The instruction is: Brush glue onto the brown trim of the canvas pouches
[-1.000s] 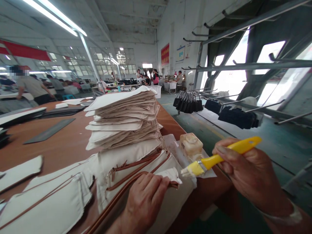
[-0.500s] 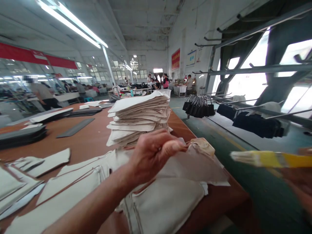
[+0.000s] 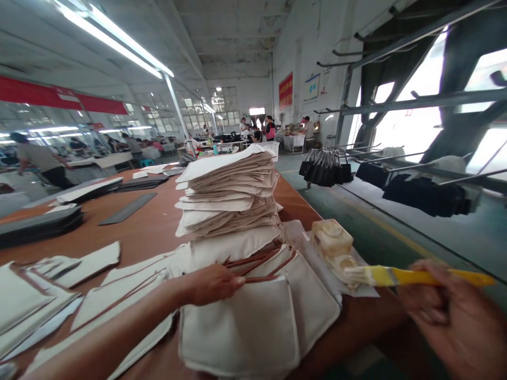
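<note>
Grips a yellow-handled brush with the fingers of the right hand, clamped on its handle; points the bristles leftward, away from that hand, long axis nearly level and crosswise; sets their tip at the low, pale opening of a plastic container, near the right edge of the desk and far closer to the right hand than to the left hand; pinches a brown strip along the top of a cream panel with the left fingers, closed together at its left end; spreads that panel below and rightward of them, well left of the bristles; shows a tall stack of cream panels just beyond; cannot tell bristle contact from hovering, nor make out any contents; blurs the right hand; hides the strip's end within the left grip; tangles other brown strips behind, hard to separate; cuts off both forearms at the edge of view.
</note>
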Action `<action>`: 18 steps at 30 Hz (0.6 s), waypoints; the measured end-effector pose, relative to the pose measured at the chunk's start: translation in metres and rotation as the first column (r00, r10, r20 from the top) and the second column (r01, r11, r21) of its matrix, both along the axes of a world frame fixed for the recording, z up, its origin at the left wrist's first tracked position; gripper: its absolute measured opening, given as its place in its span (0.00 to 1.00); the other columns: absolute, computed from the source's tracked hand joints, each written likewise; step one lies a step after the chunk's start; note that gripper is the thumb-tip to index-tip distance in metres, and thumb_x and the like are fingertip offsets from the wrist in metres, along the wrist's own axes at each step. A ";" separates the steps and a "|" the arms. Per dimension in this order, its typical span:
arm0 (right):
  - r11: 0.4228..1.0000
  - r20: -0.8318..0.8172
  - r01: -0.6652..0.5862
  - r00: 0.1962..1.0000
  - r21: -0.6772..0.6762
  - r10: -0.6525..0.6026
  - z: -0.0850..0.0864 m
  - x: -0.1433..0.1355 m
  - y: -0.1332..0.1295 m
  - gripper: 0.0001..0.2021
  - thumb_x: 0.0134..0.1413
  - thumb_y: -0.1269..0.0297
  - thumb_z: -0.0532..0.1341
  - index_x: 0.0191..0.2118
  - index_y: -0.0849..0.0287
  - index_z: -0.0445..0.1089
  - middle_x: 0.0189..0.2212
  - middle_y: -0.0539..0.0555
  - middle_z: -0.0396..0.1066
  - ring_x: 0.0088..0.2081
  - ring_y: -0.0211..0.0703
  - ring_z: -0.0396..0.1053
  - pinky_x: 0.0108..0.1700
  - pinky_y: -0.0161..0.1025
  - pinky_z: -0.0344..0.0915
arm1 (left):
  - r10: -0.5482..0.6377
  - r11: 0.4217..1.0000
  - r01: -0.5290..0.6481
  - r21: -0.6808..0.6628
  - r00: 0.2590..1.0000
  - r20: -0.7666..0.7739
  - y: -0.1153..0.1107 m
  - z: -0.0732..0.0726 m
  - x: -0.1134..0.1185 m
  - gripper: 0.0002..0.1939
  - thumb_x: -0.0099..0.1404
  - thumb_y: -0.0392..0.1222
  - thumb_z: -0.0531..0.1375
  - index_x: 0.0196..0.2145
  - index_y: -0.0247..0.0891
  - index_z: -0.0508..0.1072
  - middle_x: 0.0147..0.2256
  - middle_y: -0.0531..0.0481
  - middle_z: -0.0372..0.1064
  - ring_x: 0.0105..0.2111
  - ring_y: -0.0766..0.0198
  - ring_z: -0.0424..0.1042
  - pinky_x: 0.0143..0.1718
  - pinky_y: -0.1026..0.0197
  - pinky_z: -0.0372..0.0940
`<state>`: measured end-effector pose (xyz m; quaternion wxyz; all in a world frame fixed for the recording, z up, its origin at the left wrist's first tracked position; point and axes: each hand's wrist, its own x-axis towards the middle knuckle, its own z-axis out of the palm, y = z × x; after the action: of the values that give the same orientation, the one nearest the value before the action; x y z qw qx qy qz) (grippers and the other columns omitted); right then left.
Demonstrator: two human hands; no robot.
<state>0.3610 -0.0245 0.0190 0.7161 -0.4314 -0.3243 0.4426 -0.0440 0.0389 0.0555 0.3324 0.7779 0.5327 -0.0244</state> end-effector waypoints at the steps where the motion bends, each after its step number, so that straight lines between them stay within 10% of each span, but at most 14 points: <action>1: 0.999 -0.067 -0.034 0.997 -0.028 0.032 -0.008 -0.008 0.001 0.20 0.61 0.56 0.65 0.22 0.55 0.58 0.18 0.47 0.48 0.19 0.37 0.46 0.18 0.34 0.55 | 0.005 0.991 0.007 0.135 0.996 -0.086 0.000 -0.012 0.003 0.25 0.71 0.59 0.52 0.29 0.39 0.76 0.30 0.47 0.73 0.32 0.57 0.73 0.37 0.58 0.66; 5: 0.995 -0.161 -0.067 0.985 -0.071 0.054 -0.039 -0.029 0.005 0.19 0.58 0.58 0.69 0.24 0.57 0.61 0.19 0.46 0.53 0.19 0.34 0.48 0.19 0.30 0.56 | 0.084 0.866 0.013 0.500 0.982 -0.170 0.000 -0.050 0.041 0.07 0.68 0.45 0.60 0.40 0.40 0.73 0.44 0.44 0.72 0.45 0.54 0.71 0.48 0.56 0.64; 12: 0.997 -0.063 -0.045 0.997 -0.069 0.041 -0.077 -0.044 0.016 0.15 0.57 0.58 0.70 0.29 0.58 0.65 0.19 0.45 0.56 0.18 0.33 0.50 0.18 0.29 0.52 | 0.202 0.887 -0.119 0.446 0.969 -0.143 0.015 -0.093 0.095 0.09 0.67 0.42 0.60 0.45 0.39 0.73 0.48 0.42 0.71 0.51 0.49 0.69 0.51 0.50 0.62; 18: 0.997 -0.081 -0.016 0.997 -0.070 0.010 -0.083 -0.061 0.030 0.20 0.53 0.50 0.72 0.30 0.58 0.66 0.20 0.45 0.57 0.19 0.35 0.52 0.19 0.31 0.52 | 0.258 0.900 -0.205 0.385 0.962 -0.091 0.022 -0.090 0.085 0.10 0.63 0.44 0.63 0.41 0.38 0.74 0.42 0.45 0.75 0.43 0.53 0.74 0.40 0.58 0.61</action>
<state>0.2996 0.0050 -0.0643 0.7100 -0.4362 -0.2821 0.4755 0.0413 0.0612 -0.0341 0.1413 0.7542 0.6382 0.0624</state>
